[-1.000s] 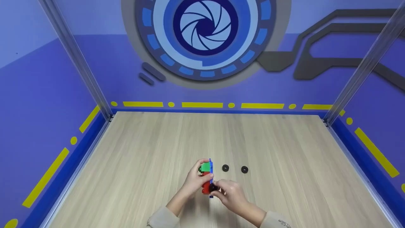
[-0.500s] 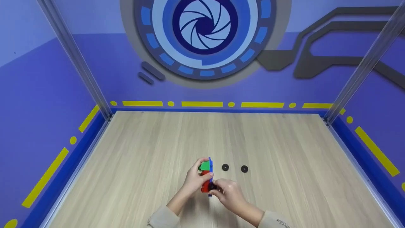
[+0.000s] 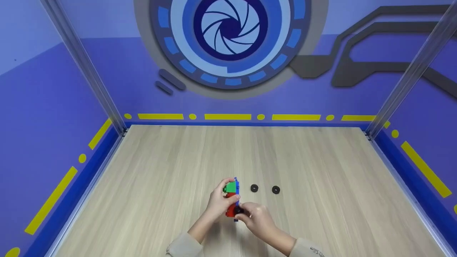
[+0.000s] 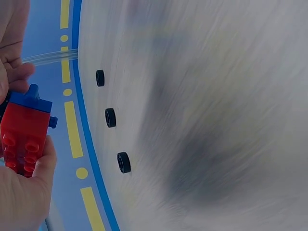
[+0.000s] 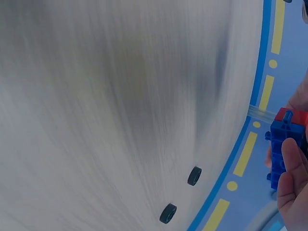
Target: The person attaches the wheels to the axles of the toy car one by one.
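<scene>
My left hand grips a toy brick vehicle with a green brick, red bricks and a blue wheelbase with side pegs. The toy is tipped on its side above the table, its blue underside facing right. Between the thumb and forefinger of my right hand is a black wheel, pressed against the near end of the blue wheelbase. Those fingers partly cover the wheel. In the left wrist view, studs on the red bricks and a bare blue peg show.
Two loose black wheels, a nearer-to-hand one and a right one, lie on the wooden table. The left wrist view shows a third loose wheel. Blue patterned walls enclose the table's back and sides.
Both hands and the toy have shifted very slightly left. The grip on the toy and the pinch on the wheel look the same; the loose wheels lie where they were.
</scene>
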### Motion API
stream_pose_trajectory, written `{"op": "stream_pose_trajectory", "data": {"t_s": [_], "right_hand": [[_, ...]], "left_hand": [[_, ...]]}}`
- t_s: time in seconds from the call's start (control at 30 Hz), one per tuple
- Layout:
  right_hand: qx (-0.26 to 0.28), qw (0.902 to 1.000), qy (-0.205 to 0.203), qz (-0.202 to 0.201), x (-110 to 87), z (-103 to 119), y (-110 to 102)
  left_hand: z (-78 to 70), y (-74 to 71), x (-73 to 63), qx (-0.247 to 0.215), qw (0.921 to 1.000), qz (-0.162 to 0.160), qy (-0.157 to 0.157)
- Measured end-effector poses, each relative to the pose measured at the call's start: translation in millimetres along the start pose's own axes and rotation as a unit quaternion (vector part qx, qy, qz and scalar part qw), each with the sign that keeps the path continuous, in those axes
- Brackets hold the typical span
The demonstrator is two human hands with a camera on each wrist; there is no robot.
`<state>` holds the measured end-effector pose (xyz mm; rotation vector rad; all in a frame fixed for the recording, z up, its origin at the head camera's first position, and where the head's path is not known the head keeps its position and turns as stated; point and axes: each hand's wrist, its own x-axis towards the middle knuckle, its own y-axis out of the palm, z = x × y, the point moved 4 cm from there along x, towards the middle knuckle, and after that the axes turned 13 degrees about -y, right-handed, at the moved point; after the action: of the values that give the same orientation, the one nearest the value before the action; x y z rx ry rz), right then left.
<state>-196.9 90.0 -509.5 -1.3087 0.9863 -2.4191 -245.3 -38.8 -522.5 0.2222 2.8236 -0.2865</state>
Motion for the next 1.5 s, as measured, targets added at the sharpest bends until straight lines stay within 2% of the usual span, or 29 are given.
{"op": "stream_pose_trajectory", "data": {"t_s": [0.17, 0.4, 0.6, 0.87, 1.0, 1.3, 1.5], "right_hand": [[0.0, 0.9996, 0.027, 0.008, -1.4, -0.6, 1.6], [-0.014, 0.9996, 0.025, 0.001, -2.7, -0.7, 4.3], [0.004, 0.9988, 0.046, 0.018, -4.4, -4.4, 8.6], [0.016, 0.9984, 0.05, 0.02, -15.1, -9.4, 12.3], [0.03, 0.9978, 0.054, 0.024, -18.0, -12.8, 11.7], [0.043, 0.9954, 0.078, 0.034, -18.9, -17.3, 5.9], [0.057, 0.9927, 0.1, 0.036, -20.5, -17.8, 4.8]], "left_hand": [[1.0, 0.9, -0.9, -0.012, 0.9999, 0.001, -0.004], [3.9, 1.0, 0.7, 0.002, 0.9999, -0.014, -0.001], [1.4, 1.5, -3.7, 0.009, 0.9998, -0.018, -0.004], [10.9, 6.7, 0.2, 0.016, 0.9997, -0.018, -0.002], [10.5, 7.5, -0.7, 0.01, 0.9999, -0.007, -0.001], [18.2, 4.6, 0.4, -0.038, 0.9981, 0.044, -0.018], [22.1, 4.3, 1.7, -0.048, 0.9971, 0.054, -0.024]]}}
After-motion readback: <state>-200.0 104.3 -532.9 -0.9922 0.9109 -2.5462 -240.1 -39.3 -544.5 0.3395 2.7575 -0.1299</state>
